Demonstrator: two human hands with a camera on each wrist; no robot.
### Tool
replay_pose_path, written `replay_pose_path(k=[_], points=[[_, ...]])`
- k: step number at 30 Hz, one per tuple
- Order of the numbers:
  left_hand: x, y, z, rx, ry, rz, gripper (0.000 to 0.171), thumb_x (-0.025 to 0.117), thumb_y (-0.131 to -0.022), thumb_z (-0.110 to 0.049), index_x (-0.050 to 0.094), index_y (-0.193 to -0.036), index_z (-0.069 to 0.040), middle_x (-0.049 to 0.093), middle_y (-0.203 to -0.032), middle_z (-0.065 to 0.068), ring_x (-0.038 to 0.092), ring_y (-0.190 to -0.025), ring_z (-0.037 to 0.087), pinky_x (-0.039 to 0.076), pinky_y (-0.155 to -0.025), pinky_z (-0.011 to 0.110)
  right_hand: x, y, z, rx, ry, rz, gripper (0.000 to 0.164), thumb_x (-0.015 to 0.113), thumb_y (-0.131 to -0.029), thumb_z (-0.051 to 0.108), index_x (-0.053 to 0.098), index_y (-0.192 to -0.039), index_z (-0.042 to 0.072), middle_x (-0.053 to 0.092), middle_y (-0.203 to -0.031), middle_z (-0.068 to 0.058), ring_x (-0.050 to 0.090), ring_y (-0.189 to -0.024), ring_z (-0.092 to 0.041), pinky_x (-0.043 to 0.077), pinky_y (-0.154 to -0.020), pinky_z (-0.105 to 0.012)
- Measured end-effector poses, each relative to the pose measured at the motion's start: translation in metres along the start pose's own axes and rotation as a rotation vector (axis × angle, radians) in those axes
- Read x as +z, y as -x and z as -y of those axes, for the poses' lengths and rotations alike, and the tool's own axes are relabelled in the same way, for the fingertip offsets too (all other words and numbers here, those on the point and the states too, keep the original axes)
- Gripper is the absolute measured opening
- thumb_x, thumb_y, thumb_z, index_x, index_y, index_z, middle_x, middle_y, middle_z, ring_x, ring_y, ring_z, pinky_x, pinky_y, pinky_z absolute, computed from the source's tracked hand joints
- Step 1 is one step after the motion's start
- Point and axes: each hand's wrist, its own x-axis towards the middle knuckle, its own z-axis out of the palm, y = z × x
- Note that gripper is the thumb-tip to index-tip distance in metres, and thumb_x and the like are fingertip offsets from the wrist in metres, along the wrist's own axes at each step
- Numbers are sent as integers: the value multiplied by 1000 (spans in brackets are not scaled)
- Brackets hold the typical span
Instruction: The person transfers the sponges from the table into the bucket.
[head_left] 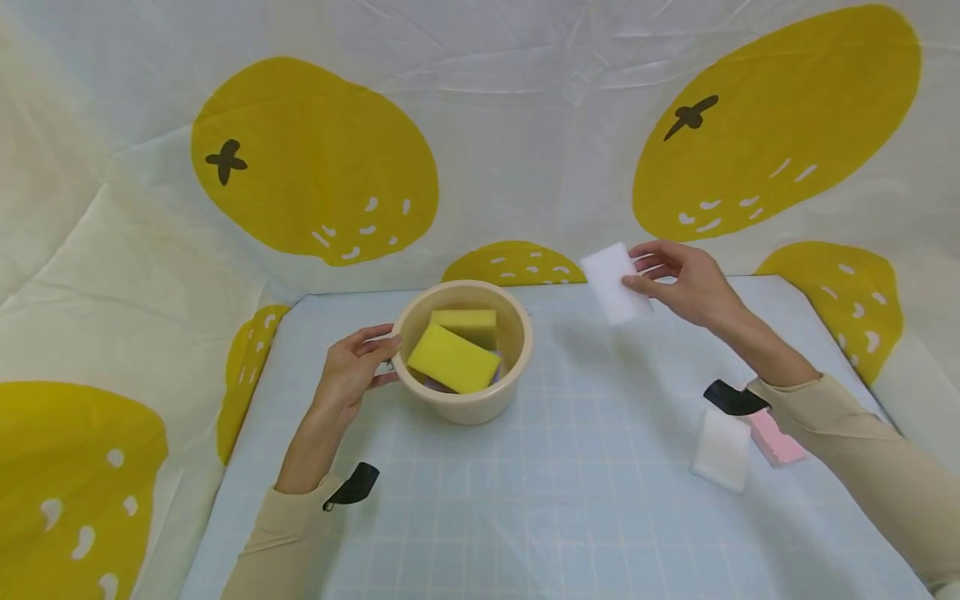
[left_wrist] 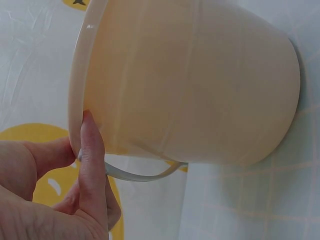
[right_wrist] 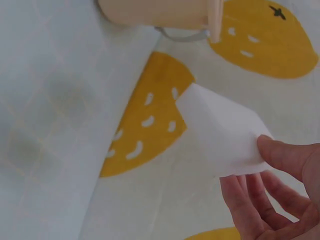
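Sitting near the middle of the pale blue gridded table mat (head_left: pixel 570 500), a round beige plastic bucket (head_left: pixel 480 407) holds two yellow rectangular sponges (head_left: pixel 453 358), one lying tilted in front and the other propped behind it against the far wall; a sliver of something purplish shows beneath them, too hidden to identify. The left hand (head_left: pixel 352 371) rests against the bucket's near-left rim, thumb and fingers curled round the edge there.

The right hand (head_left: pixel 686 279) is raised over the far right part of the mat, well apart from the bucket, pinching a white rectangular foam sponge (head_left: pixel 615 282) between thumb and fingers so that the block juts out to the left of the hand. Near the right forearm, another white foam block (head_left: pixel 722 450) stands on the mat just beside a pink sponge (head_left: pixel 776 437).

The left wrist view shows what the head view hides: the bucket's smooth outer wall (left_wrist: pixel 200 80) and a thin pale wire handle (left_wrist: pixel 145 175) hanging below the rim, with the thumb (left_wrist: pixel 92 165) pressed on the rim's edge. The right wrist view shows the white sponge (right_wrist: pixel 220 132) from below, held at one end by the fingertips (right_wrist: pixel 285 155), and the bucket's base and handle at the top of the frame. A white cloth backdrop printed with large yellow fruit shapes (head_left: pixel 315 158) surrounds the table.
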Motion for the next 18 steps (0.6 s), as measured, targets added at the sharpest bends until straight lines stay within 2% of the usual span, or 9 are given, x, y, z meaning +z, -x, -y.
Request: replay_pose_path(k=[12,14,18], points=[[0,-1,0,6,6,6,51,73,-98,-26,58,-142,-8,62,-131,16,67,-99,17,63,-77,29,20,-18,37,-84,-33,-4,46,76,-96,28,62,-135,6,67,-124,-18,63,-111,-33,50,-75,-9],[-1,0,0,5,2,4,51,73,-98,-27,58,-143,-8,62,-132,16,67,-100,18,63,-77,29,24,-21,42,-92,-41,3,46,76,-96,27,63,-134,6,67,-125,-17,63,-112,-32,54,-81,-14],[-1,0,0,-8,-4,-1,50,73,-98,-27,58,-142,-9,62,-132,15,67,-103,20,63,-78,29,33,-26,52,-108,-56,4,45,76,-96,24,63,-134,6,67,-125,-15,64,-111,-31,60,-90,-32]])
